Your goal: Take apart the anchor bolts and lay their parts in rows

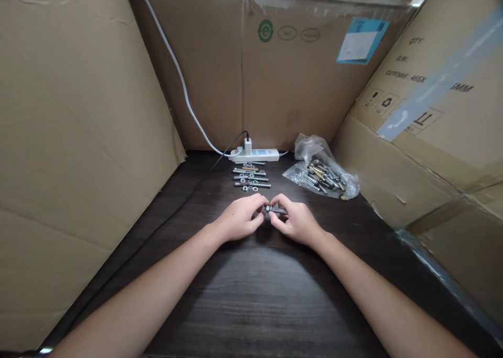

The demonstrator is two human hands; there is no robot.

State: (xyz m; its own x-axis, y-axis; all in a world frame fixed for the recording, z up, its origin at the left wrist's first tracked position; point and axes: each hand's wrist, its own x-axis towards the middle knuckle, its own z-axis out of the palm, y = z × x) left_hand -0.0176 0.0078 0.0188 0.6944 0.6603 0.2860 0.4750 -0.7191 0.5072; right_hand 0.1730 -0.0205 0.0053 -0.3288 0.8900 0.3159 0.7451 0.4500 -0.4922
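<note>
Between my two hands a grey metal bolt [280, 210] lies about level above the table, with a hex nut [268, 208] and what look like washers near its left end. My left hand [241, 217] pinches that left end between thumb and fingers, and the fingertips partly hide it. From the other side, my right hand [297, 220] is closed round the shank with thumb and forefinger. Beyond the hands lie rows of long bolts [257, 179], with loose nuts [245, 188] and washers [255, 189] among them.
A clear plastic bag [314, 143] of metal bolts rests at the back right. Behind the rows sits a white power strip [267, 155] with a charger [248, 146]. A black cable [173, 213] crosses the dark table [251, 300] at left. Cardboard walls [204, 75] enclose three sides.
</note>
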